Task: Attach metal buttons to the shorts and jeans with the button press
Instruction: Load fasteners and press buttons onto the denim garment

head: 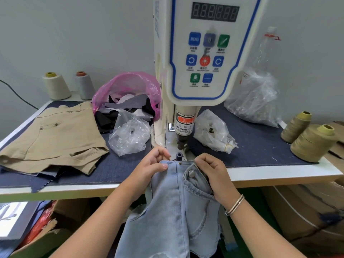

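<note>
The bench [260,174] carries a dark denim cover, and the press [186,71] rises from its middle, with its lower die [179,155] just beyond the hands. Khaki shorts [55,138] lie flat at the left, well apart from the press. Behind them stand a pink bag [128,84] of scraps and clear bags [130,135] to either side of the press column.

The pale jeans [173,211] hang off the bench's front edge, their waistband lifted up to the die. The left hand [152,164] pinches the waistband's left part, fingers curled on the cloth. The right hand [212,172] grips the right part by the pocket, fingers curled round the fold. A large button [191,173] already sits near the pocket; a small rivet [179,163] shows at the waistband edge, just before the die.

The risk, as I judge it: both hands hold cloth very near the die, so fingers could be caught if the press fires early. The hanging weight of the jeans could also drag the waistband off centre, setting the next button crooked.
</note>
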`<action>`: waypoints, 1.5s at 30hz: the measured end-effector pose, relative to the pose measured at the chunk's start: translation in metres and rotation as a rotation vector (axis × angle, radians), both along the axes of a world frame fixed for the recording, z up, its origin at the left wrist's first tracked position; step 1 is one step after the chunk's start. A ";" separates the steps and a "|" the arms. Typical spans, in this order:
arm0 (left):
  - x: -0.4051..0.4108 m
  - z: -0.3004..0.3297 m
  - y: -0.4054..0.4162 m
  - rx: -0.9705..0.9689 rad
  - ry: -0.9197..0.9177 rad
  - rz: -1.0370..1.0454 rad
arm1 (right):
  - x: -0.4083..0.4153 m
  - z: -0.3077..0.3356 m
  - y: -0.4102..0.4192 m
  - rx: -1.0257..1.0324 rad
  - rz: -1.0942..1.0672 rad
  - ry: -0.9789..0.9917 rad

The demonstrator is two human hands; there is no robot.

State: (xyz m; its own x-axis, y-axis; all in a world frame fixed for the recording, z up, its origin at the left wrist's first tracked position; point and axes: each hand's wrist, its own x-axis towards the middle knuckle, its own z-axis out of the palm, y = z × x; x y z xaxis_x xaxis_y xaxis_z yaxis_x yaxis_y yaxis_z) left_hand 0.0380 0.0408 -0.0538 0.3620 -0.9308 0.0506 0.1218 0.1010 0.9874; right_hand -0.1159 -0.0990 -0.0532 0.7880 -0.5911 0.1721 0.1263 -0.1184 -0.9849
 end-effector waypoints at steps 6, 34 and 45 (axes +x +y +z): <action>-0.014 0.024 0.021 0.106 -0.439 -0.092 | -0.003 0.016 0.031 -0.128 0.009 0.052; 0.039 -0.010 0.023 0.187 -0.497 0.216 | 0.061 0.040 -0.120 -1.543 -0.397 1.154; 0.040 -0.009 0.022 0.220 -0.474 0.234 | 0.087 0.035 -0.108 -1.574 -0.419 1.314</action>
State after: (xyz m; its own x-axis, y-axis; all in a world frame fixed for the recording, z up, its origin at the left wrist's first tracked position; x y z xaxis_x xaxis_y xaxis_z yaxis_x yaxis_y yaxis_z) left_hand 0.0784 0.0626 -0.0632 0.5449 -0.8354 0.0722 -0.3409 -0.1421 0.9293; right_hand -0.0288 -0.2069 -0.0184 0.7237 -0.6689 0.1701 -0.6507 -0.5791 0.4912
